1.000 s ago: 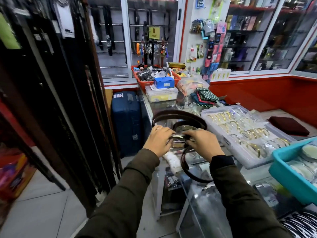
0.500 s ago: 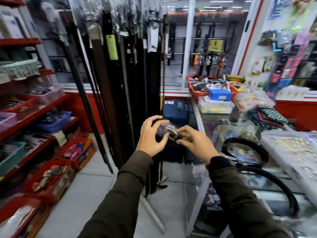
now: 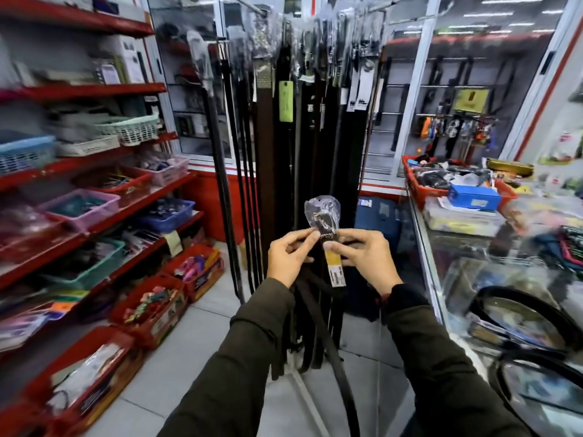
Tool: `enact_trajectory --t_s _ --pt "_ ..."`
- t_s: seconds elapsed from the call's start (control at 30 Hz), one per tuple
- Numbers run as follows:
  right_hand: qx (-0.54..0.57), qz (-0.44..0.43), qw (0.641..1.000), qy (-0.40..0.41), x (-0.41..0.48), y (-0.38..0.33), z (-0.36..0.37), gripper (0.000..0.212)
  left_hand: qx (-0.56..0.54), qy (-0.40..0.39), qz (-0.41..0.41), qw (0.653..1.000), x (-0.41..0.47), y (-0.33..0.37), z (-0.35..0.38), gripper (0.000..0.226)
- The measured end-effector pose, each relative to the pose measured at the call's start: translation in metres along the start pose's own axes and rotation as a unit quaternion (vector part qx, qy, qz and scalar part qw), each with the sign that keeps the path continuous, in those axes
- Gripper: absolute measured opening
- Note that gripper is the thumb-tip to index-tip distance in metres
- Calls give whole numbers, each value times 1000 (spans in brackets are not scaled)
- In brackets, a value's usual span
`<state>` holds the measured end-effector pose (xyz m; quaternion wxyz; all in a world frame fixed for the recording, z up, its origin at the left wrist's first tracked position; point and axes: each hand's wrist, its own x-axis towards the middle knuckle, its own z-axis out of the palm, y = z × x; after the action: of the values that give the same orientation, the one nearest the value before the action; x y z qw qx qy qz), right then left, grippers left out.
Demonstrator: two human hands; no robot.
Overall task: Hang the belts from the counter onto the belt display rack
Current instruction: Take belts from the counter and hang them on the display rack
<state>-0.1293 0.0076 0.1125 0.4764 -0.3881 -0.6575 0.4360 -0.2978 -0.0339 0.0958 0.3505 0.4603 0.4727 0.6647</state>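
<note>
Raised off the counter (image 3: 441,279), belt (image 3: 328,234) pinched by 2 hands (image 3: 291,258).

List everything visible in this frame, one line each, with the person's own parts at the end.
held belt: one, dark, buckle end in clear plastic, yellow tag, centre.
belt display rack: one, full of hanging dark belts, centre back.
counter: one, glass, right.
coiled belts: at least two, dark, on counter lower right.
red tray: one, on the counter's far end.
blue box: one, by that tray.
blue suitcase: one, on floor beside counter.
red shelves: several, left, holding baskets.
left hand: grip on belt.
right hand: grip on belt.
</note>
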Motion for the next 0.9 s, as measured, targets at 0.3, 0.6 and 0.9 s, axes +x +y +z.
enact_trajectory --t_s 0.3,0.6,0.9 --pt "161 -6 984 -76 36 -56 34 43 -110 21 -18 994 34 65 -27 10" --pt "265 -105 958 -23 88 -147 72 24 -121 15 71 990 77 152 -46 27" --pt "292 -177 940 -13 131 -229 101 21 -91 37 161 982 118 228 -60 22"
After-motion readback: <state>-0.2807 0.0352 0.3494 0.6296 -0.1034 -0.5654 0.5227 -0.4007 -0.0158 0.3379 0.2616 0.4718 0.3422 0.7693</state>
